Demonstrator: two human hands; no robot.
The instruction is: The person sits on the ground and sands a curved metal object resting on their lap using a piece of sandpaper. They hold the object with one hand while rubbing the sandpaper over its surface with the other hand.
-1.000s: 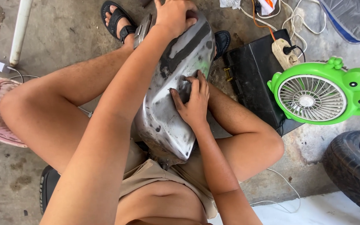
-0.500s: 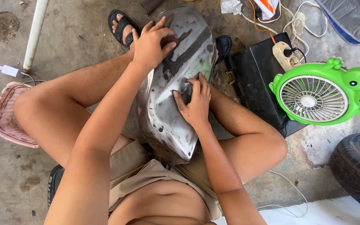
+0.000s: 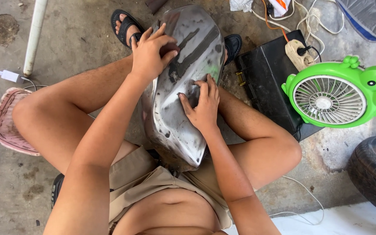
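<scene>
The right hand (image 3: 203,106) presses flat on the bare, scuffed metal tank shell (image 3: 183,87), so whatever lies under its palm and fingertips cannot be seen, and the shell's near end disappears behind the khaki shorts (image 3: 153,187). The black rubber tyre (image 3: 373,174) is cut off by the right edge, the blue-rimmed grey container (image 3: 366,17) by the top corner, and the white plastic pipe (image 3: 35,37) by the top edge. The flat black case (image 3: 266,82) is partly covered by the green frog-shaped fan (image 3: 331,95), and the far black sandal (image 3: 233,43) is mostly hidden behind the shell.
</scene>
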